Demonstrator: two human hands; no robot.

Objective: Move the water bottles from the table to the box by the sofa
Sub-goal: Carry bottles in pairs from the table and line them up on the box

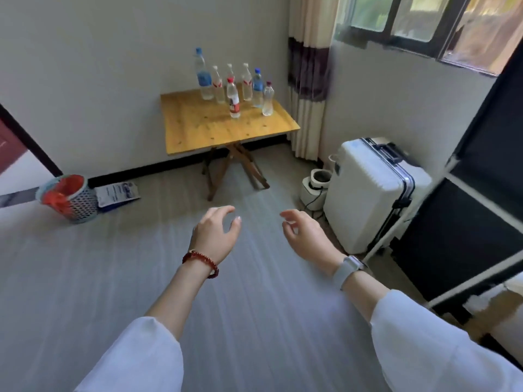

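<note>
Roughly logged, head view only, past-tense entry.

Item 1: wooden folding table [198,131], at 12 o'clock from the hands, against the far wall, crossed legs under it.

Item 2: water bottles, 7 pcs, all upright on the far half of the tabletop. Tall blue-label bottle [203,76] at the group's 9 o'clock end. Three white-cap bottles w/ red marks in the back row, e.g. middle one [229,72]. Red-cap bottle [233,100] stood nearest the viewer, at 6 o'clock of the group. Blue-cap bottle [257,89] and short dark-cap bottle [267,100] at the 3 o'clock end, just beside each other. None in hand.

Item 3: left hand [216,233], red bead bracelet on wrist, raised over the floor, fingers loosely curled and apart, nothing held.

Item 4: right hand [304,236], watch w/ pale strap on wrist, same height, fingers relaxed and spread, nothing held. Both hands well apart from the table.

Misc: white suitcase [365,199] at 3 o'clock of the hands, small white appliance [315,185] w/ cord just beside it. Mesh basket [70,198] w/ red contents at 9 o'clock, printed sheet [117,193] on the floor next to it. Curtain [310,77] at 1 o'clock by the window. Box and sofa: couldn't tell from this view.
</note>
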